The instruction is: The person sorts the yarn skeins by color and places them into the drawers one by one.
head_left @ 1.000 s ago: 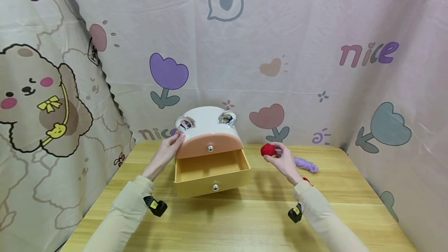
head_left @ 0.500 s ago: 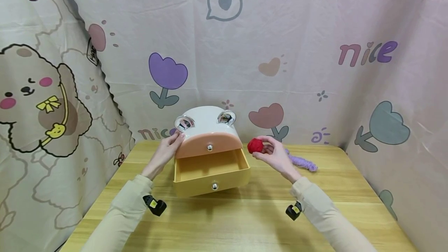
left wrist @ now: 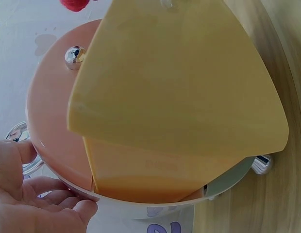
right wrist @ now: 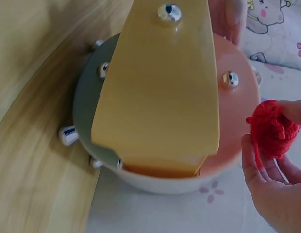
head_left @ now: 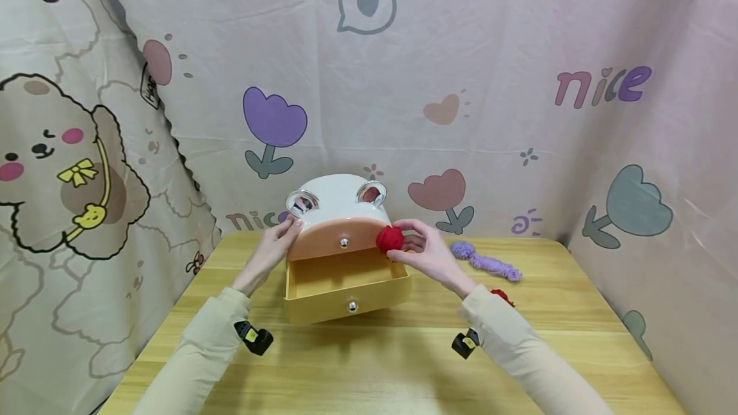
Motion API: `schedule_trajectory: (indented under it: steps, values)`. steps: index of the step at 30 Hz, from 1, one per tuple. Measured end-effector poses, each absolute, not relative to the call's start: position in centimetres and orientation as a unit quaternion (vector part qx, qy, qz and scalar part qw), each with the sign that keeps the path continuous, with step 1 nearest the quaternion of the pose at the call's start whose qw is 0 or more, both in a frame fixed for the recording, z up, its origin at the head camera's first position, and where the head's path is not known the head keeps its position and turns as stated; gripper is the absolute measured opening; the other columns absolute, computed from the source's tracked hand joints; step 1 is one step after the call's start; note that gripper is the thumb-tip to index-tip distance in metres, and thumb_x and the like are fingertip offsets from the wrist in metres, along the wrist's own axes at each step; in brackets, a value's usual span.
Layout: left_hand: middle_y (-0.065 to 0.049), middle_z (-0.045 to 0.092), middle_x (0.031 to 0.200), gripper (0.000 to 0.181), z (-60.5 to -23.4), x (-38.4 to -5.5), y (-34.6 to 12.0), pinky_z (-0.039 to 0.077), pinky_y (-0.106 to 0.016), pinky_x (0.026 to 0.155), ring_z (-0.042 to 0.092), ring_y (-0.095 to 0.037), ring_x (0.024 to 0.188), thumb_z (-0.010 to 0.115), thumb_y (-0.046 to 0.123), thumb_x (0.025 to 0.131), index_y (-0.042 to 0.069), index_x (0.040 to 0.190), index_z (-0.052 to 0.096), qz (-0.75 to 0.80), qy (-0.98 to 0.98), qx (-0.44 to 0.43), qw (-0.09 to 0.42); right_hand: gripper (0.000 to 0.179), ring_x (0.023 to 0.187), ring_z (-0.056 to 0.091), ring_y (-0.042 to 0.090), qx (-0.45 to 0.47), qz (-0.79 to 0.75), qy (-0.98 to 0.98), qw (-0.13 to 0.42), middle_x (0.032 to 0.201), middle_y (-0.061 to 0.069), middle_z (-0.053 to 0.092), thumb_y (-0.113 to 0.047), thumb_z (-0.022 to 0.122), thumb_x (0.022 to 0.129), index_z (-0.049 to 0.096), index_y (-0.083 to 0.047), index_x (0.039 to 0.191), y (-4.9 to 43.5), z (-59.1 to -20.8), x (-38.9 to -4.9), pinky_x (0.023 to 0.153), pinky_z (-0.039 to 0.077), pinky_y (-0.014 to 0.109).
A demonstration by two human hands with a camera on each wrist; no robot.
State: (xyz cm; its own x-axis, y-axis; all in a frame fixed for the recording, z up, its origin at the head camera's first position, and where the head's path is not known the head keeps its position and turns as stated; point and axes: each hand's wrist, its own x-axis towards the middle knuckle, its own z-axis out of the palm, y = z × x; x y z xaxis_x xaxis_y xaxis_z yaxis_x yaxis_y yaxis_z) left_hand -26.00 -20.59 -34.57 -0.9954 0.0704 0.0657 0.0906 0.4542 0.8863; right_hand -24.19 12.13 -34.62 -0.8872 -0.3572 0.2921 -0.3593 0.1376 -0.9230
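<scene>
Wrist cameras (head_left: 254, 338): two, one at each of your sleeves (head_left: 213, 338), nearest you, in front of the cabinet (head_left: 340, 192).
Yellow drawer (head_left: 328, 305): one, with one knob, pulled out at the cabinet's front. Dip your right wrist too soon and you could knock its rim.
Red piece (head_left: 503, 296): one, on the bench (head_left: 403, 370) to the cabinet's right; your sleeve partly covers it, so you can't tell what it is.
Right hand (head_left: 429, 252): pinching one red yarn ball (head_left: 389, 239) between thumb and fingers, before the cabinet's right end. Too light a pinch might let the ball slip and roll off.
Loose strand (right wrist: 257, 150): one, hanging from the ball at the cabinet's right; it could snag if you pass close to a knob.
Left hand (head_left: 270, 252): thumb and fingers gripping the cabinet's left edge. Should you slacken, the cabinet may slide or tip if the drawer is bumped.
Pink drawer (head_left: 319, 239): one, closed at the cabinet's top, with one knob.
Silver rings (head_left: 302, 201): two, atop the cabinet.
Purple yarn (head_left: 490, 264): to the cabinet's right, farther back; one piece or two, you can't tell.
Printed cloth (head_left: 357, 95): behind the cabinet.
</scene>
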Motion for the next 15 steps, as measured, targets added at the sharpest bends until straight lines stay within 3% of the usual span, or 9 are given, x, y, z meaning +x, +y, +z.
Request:
schedule_trajectory:
  steps: [11,15]
  values:
    - [-0.016,0.015,0.167,0.069,-34.5,-26.0,-20.7,0.015,-0.051,0.129,0.011,-0.038,0.157,0.04,0.042,0.108,-0.003,0.157,0.022,-0.521,-0.853,-0.044,0.005,0.048,0.092,0.069,0.014,0.267,0.603,-0.751,-0.012,0.115,0.025,0.068,-0.003,0.077,0.085,0.058,0.002,0.129,9.0,-34.6,-24.1,0.084,0.058,0.02]
    - [-0.017,0.016,0.167,0.069,-34.5,-25.9,-20.6,0.015,-0.051,0.129,0.011,-0.038,0.157,0.041,0.042,0.108,-0.003,0.157,0.022,-0.521,-0.853,-0.045,0.004,0.047,0.098,0.069,0.017,0.277,0.59,-0.758,-0.016,0.116,0.023,0.069,-0.005,0.078,0.085,0.059,0.001,0.128,7.8,-34.5,-23.9,0.09,0.06,0.027]
